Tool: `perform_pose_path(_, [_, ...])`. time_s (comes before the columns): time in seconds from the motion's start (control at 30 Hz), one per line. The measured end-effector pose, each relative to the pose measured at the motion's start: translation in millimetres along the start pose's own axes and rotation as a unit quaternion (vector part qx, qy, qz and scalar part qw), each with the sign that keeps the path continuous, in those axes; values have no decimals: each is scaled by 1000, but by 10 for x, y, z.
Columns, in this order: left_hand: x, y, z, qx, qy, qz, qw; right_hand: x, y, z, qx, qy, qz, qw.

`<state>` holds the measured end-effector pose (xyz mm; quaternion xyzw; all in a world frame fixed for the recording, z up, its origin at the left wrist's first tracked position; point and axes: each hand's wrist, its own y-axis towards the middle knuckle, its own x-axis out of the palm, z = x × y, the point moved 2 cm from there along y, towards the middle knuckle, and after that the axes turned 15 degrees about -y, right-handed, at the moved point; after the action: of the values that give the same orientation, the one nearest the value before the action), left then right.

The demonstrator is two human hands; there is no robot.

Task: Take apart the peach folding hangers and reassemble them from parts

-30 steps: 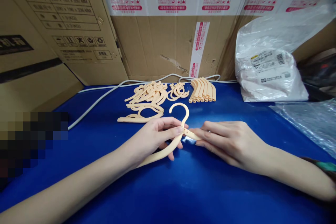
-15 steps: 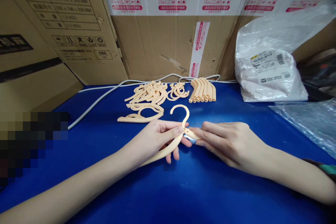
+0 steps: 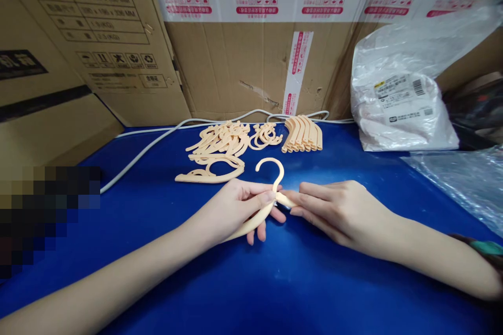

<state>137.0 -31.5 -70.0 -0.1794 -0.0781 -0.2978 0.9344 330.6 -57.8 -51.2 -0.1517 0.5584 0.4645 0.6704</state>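
Observation:
My left hand (image 3: 251,207) pinches a cream plastic clothes hanger (image 3: 277,172) near the joint below its hook. The hook points up, and one long arm of the hanger runs down-left beneath my palm. My right hand (image 3: 334,209) grips the shorter visible arm on the other side, its fingers covering most of that piece. The meeting point of the parts lies between the two hands, partly hidden by my left thumb. Just beyond my left hand, hanger pieces (image 3: 212,177) with a curved hook part lie on the blue table surface (image 3: 275,288).
Behind the hands are a heap of hanger parts (image 3: 222,136), a small pile of hooks (image 3: 266,136) and a row of stacked hanger arms (image 3: 302,133). A white cable (image 3: 145,156) crosses the back left. Cardboard boxes (image 3: 236,63) and a white plastic bag (image 3: 404,104) stand behind.
The right-hand piece has turned slightly at the joint, so its round hole no longer shows. Both hands keep their hold in nearly the same place.

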Motion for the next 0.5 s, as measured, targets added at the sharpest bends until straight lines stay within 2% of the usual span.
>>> perform_pose_path(0.33, [-7,-8,-2,-9,47,-26,999,12,-12,9,-3,16,7,1000])
perform_pose_path(0.43, [10,-66,16,-6,135,-15,991,7,2,42,-3,32,4,999])
perform_pose_path(0.5, [23,-117,50,35,246,4,969,-5,14,70,1,37,9,999])
